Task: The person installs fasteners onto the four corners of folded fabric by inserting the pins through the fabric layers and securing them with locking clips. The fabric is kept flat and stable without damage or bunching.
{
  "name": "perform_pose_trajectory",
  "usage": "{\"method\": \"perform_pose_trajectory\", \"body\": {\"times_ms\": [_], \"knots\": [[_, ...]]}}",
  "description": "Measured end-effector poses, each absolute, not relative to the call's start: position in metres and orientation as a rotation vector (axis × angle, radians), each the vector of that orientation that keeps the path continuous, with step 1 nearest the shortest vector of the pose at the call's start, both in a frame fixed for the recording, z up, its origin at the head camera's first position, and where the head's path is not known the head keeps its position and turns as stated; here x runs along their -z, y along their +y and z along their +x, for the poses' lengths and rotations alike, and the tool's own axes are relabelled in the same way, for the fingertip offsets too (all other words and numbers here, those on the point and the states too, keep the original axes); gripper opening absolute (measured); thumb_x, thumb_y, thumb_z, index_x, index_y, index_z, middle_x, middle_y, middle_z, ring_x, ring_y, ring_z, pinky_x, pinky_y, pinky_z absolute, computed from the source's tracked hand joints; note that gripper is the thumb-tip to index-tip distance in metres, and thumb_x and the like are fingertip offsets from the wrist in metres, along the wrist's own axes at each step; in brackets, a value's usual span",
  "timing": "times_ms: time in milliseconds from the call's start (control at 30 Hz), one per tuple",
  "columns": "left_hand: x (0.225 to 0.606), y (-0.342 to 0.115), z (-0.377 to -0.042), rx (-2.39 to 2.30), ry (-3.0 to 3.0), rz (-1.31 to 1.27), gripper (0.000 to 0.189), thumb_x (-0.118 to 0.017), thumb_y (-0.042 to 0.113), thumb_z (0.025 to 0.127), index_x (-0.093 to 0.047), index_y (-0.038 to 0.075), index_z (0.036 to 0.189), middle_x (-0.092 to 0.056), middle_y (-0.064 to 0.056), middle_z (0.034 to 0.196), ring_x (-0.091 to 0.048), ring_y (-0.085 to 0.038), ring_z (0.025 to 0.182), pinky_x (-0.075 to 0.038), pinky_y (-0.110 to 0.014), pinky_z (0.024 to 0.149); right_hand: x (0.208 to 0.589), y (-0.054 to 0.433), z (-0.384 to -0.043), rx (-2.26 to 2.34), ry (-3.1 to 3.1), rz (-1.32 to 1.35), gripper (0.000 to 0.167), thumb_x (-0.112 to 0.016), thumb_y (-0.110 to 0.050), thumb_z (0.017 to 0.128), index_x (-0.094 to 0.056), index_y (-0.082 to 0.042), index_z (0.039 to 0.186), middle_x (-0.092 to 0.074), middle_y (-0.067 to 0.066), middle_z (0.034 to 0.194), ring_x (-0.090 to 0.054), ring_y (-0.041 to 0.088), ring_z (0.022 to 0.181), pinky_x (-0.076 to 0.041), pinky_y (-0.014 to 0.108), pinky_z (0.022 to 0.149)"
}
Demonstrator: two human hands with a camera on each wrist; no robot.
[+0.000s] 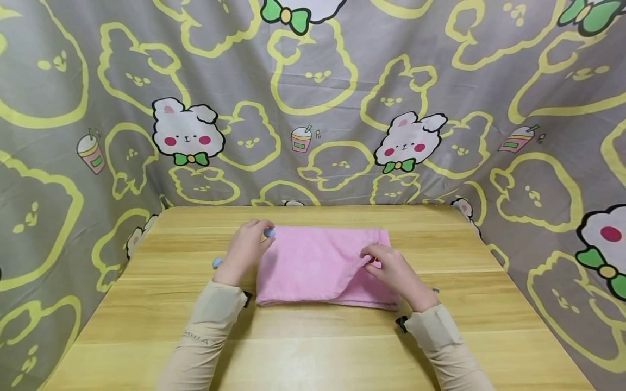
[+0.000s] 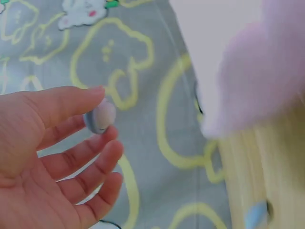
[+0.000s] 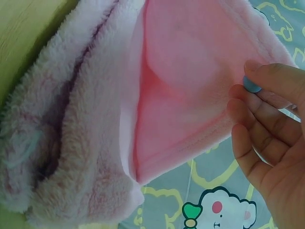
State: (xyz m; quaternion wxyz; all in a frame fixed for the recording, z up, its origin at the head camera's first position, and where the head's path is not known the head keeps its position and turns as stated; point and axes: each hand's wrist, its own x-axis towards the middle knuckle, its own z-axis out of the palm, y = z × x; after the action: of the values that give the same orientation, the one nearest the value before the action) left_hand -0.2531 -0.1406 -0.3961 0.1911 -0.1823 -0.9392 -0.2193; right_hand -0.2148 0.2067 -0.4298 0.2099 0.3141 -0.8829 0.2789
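Forearms (image 1: 207, 326) forward, left hand (image 1: 245, 245) and right hand (image 1: 393, 267) both mid-pinch.

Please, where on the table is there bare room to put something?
Bare table: the near part, between the sleeves and the cloth; also far right, between right hand and curtain. Crowded: the cloth, with left hand at its far left corner; a blue piece lies left of that hand, a small thing by the right sleeve.
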Motion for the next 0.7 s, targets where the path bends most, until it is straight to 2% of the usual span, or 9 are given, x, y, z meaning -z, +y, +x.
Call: {"method": "perform_pose_trajectory", "body": {"times_ms": [267,500,700], "knots": [[0.395,-0.094,-0.261,0.816,-2.454,-0.561,0.024,-0.073,0.014,0.086,-0.067,0.006,0.108,-0.069,-0.011,0.105,-0.062,-0.031,0.104,-0.048,-0.045,0.097,0.432,0.207,-0.216,-0.774,-2.421,0.899,0.026,-0.076,0.008,0.073,-0.067,-0.007,0.092,-0.07,0.004,0.087,-0.066,0.016,0.078,-0.057,0.026,0.07],[0.402,-0.055,-0.267,1.344,-2.358,-0.569,0.03,-0.073,0.017,0.087,-0.068,0.004,0.113,-0.07,-0.011,0.104,-0.065,-0.027,0.095,-0.053,-0.042,0.084,0.433,0.207,-0.217,-0.768,-2.396,0.919,0.027,-0.075,0.01,0.071,-0.067,-0.006,0.092,-0.07,0.005,0.086,-0.067,0.018,0.077,-0.057,0.026,0.07],[0.413,-0.032,-0.269,1.813,-2.306,-0.474,0.03,-0.072,0.023,0.088,-0.069,0.01,0.114,-0.07,-0.009,0.106,-0.064,-0.017,0.095,-0.053,-0.03,0.085,0.433,0.206,-0.218,-0.756,-2.373,0.923,0.027,-0.076,0.009,0.071,-0.067,-0.007,0.091,-0.07,0.004,0.085,-0.066,0.016,0.076,-0.057,0.026,0.069]]}}
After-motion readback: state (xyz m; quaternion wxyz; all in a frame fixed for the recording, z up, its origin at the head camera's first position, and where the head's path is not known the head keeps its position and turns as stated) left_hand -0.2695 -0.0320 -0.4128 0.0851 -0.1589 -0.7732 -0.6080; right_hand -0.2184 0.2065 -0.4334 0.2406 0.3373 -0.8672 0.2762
